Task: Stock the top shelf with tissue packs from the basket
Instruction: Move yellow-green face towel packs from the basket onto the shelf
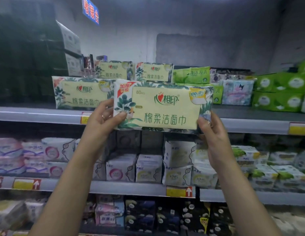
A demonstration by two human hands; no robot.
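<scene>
Fingers of left hand (104, 120) and right hand (211, 133) curl round the tissue pack (163, 108) at its 9 and 3 o'clock ends. Both forearms angle upward, pack level before the top shelf (37, 114).

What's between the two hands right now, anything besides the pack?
Head view: only the yellow leaf-print tissue pack spans the gap, left hand gripping its left end, right hand its right end.

Here's the tissue pack (165, 108) dead centre, held up before the front edge of the top shelf (29, 114): left hand (104, 120) gripping its nine o'clock end, right hand (211, 132) its four o'clock corner. On the shelf, another pack (82, 92) sits at ten o'clock, two more packs (154, 72) stand side by side behind at twelve, and stacked packs (277, 92) are at three. The lower shelf (114, 187) lies at six, below.
</scene>
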